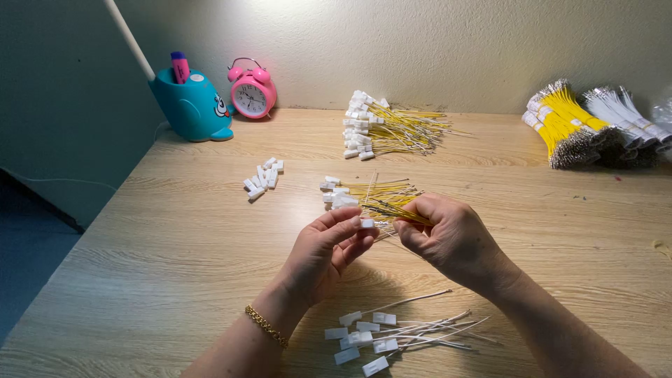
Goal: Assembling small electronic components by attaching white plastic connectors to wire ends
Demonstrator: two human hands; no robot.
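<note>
My left hand (329,248) pinches a small white plastic connector (367,223) between thumb and fingertips. My right hand (448,234) grips a thin yellow wire (395,213) and holds its end against that connector. Both hands hover over the wooden table (175,245), just in front of a small heap of yellow wires with white connectors (364,194). Below my hands lies a pile of white wires with white connectors (392,332). A gold bracelet (266,326) sits on my left wrist.
Loose white connectors (264,178) lie to the left. A larger heap of finished yellow wires (388,129) sits at the back. Bundles of yellow (567,122) and white wires (626,119) lie far right. A pink alarm clock (251,91) and teal pen holder (192,106) stand by the wall.
</note>
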